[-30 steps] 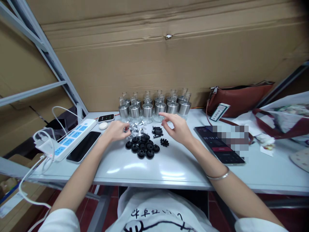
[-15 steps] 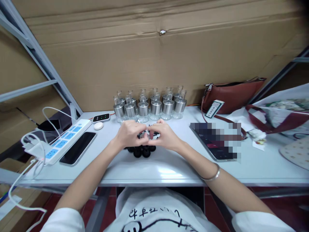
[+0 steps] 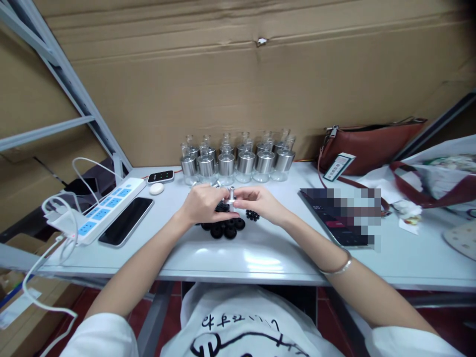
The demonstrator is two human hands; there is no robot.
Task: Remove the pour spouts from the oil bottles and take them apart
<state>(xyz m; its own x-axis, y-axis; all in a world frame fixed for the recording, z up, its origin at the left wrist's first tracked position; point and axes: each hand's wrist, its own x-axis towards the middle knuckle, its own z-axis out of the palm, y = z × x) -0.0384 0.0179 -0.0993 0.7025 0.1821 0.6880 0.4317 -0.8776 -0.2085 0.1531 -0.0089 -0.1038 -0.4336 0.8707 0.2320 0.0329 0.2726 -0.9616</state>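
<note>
A small silver metal fitting with a narrow neck and a flange (image 3: pixel 232 194) stands upright between my two hands. My right hand (image 3: pixel 262 204) pinches it from the right with thumb and fingertips. My left hand (image 3: pixel 203 204) closes around its lower part, thumb stretched beneath; the fingers' exact grip is partly hidden. Beneath my hands lies a cluster of round black caps (image 3: pixel 223 229). A small pile of black bead-like pieces (image 3: pixel 253 214) is just below my right hand. More silver pieces (image 3: pixel 216 184) show behind my left hand.
Behind my hands stand two rows of glass bottles with metal sleeves (image 3: pixel 226 163). At left lie a phone (image 3: pixel 126 221), a power strip (image 3: pixel 107 208), a white round disc (image 3: pixel 156 189) and a small device (image 3: pixel 160 176). A tablet (image 3: pixel 327 218) and a brown bag (image 3: pixel 372 146) are at right.
My hands have parted slightly, and the silver fitting now shows upright between them. The small black pile has come into sight by my right hand. The view has shifted a little.
</note>
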